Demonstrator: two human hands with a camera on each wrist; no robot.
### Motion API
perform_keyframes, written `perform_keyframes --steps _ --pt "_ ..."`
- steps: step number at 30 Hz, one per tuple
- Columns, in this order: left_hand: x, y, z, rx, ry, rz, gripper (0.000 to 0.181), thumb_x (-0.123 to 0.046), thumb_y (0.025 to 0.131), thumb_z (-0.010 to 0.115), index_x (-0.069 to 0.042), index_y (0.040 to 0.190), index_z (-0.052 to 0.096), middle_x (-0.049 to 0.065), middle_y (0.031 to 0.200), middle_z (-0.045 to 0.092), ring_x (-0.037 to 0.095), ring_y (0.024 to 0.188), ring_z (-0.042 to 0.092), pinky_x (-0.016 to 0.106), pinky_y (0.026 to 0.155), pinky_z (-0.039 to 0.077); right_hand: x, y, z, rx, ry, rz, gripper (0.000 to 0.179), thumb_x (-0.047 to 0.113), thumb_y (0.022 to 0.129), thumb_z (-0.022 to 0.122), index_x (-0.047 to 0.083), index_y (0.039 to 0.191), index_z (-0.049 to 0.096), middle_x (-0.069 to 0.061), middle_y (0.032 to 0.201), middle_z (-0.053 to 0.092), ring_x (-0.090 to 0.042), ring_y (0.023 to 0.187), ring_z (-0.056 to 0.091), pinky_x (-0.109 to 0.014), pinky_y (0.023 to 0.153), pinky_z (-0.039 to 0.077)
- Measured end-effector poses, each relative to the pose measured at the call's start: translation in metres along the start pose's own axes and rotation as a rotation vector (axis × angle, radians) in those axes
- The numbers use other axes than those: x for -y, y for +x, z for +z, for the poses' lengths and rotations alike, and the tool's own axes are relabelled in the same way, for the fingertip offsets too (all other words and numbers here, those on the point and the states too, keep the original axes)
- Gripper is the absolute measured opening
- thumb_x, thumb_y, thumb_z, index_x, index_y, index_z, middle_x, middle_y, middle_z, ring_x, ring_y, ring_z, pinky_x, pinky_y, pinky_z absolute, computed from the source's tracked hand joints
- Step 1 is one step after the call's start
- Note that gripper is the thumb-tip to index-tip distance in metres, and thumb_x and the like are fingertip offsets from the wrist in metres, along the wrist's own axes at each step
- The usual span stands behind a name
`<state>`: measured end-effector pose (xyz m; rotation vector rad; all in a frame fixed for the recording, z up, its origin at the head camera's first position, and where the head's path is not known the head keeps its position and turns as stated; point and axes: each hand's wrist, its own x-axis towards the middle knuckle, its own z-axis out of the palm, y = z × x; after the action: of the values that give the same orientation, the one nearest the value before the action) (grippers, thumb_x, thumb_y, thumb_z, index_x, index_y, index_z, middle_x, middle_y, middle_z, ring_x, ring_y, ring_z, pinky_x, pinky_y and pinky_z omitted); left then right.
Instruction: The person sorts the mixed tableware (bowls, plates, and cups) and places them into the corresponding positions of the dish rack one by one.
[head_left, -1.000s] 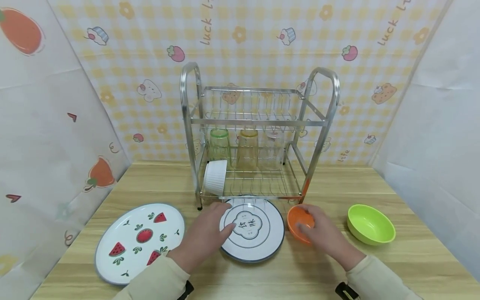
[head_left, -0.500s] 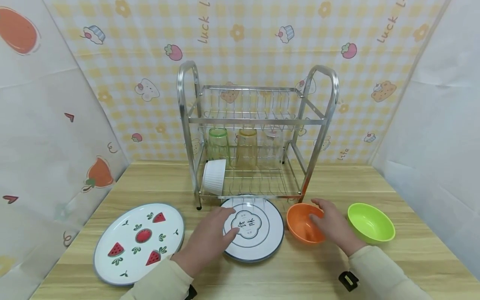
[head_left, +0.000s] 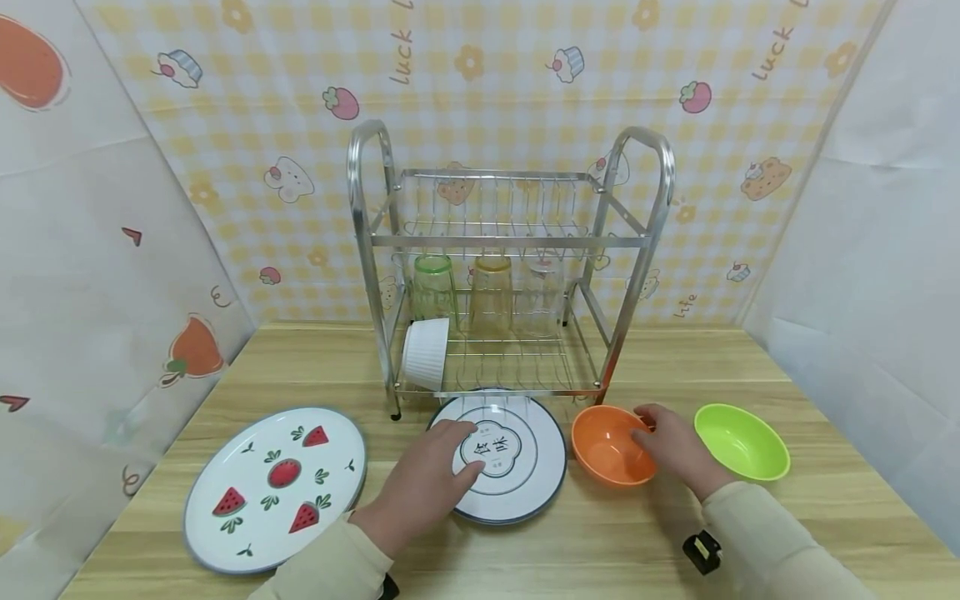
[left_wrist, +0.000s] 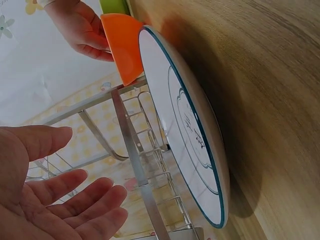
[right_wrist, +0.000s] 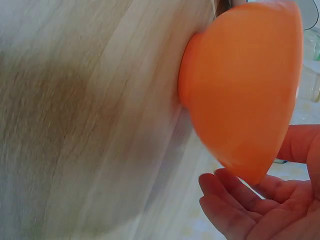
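Observation:
An orange bowl (head_left: 609, 454) stands upright on the table. My right hand (head_left: 678, 446) is at its right rim, thumb on the inner side and fingers curled round the outside, as the right wrist view shows with the bowl wall (right_wrist: 245, 90) between them. Left of the bowl lies a round white plate (head_left: 517, 492) with a dark blue rim and printed characters; whether another is under it I cannot tell. My left hand (head_left: 423, 479) hovers over the plate's left side, fingers apart, holding nothing; in the left wrist view its fingers (left_wrist: 95, 200) are clear of the plate.
A two-tier metal dish rack (head_left: 510, 243) stands behind the plate. It holds a green glass (head_left: 434, 292), an amber glass (head_left: 491, 296), a clear glass (head_left: 542, 300) and a tilted white ribbed bowl (head_left: 425, 354). An oval watermelon-patterned plate (head_left: 255, 475) lies left, a lime-green bowl (head_left: 742, 446) right.
My right hand has moved right, from over the orange bowl to its right rim, uncovering the bowl's inside. My left hand has drifted slightly right and down. The bowl stays in place.

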<state>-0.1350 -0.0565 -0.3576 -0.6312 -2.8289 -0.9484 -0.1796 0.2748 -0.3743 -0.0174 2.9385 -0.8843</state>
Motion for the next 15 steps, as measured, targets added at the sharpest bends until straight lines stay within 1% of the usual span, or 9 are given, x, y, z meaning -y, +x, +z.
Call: perform_keyframes --steps 3,6,11,15 --pt "-0.001 0.0 0.0 0.01 0.002 -0.01 0.04 -0.017 0.089 0.069 0.0 0.123 0.059 0.014 0.118 0.06 0.029 0.11 0.059 0.044 0.095 0.048 -0.005 0.003 0.0 0.012 -0.003 0.018 0.041 0.006 0.09 0.059 -0.019 0.121 0.05 -0.035 0.114 0.058 -0.045 0.103 0.058 -0.053 0.088 0.049" --pt "-0.001 0.0 -0.001 0.018 0.005 -0.02 0.04 -0.017 0.089 0.069 0.0 0.124 0.059 0.014 0.119 0.06 0.029 0.11 0.059 0.044 0.095 0.048 -0.01 0.007 0.0 0.017 -0.006 0.027 0.037 0.006 0.089 0.059 -0.018 0.117 0.054 -0.032 0.108 0.061 -0.04 0.096 0.06 -0.05 0.085 0.051" --pt "-0.002 0.0 -0.001 0.018 -0.002 -0.022 0.04 -0.017 0.089 0.068 0.001 0.124 0.058 0.014 0.119 0.06 0.029 0.111 0.058 0.045 0.095 0.047 -0.013 0.01 0.0 0.043 -0.005 0.069 0.03 0.005 0.089 0.057 -0.017 0.11 0.059 -0.023 0.096 0.064 -0.027 0.082 0.06 -0.041 0.075 0.053" --pt "-0.002 0.0 -0.002 0.021 -0.008 -0.028 0.04 -0.016 0.089 0.068 0.001 0.124 0.058 0.015 0.119 0.06 0.03 0.111 0.058 0.045 0.096 0.047 -0.013 0.009 0.0 0.057 0.008 0.089 0.024 0.005 0.089 0.055 -0.015 0.102 0.062 -0.014 0.082 0.064 -0.021 0.072 0.056 -0.033 0.066 0.049"
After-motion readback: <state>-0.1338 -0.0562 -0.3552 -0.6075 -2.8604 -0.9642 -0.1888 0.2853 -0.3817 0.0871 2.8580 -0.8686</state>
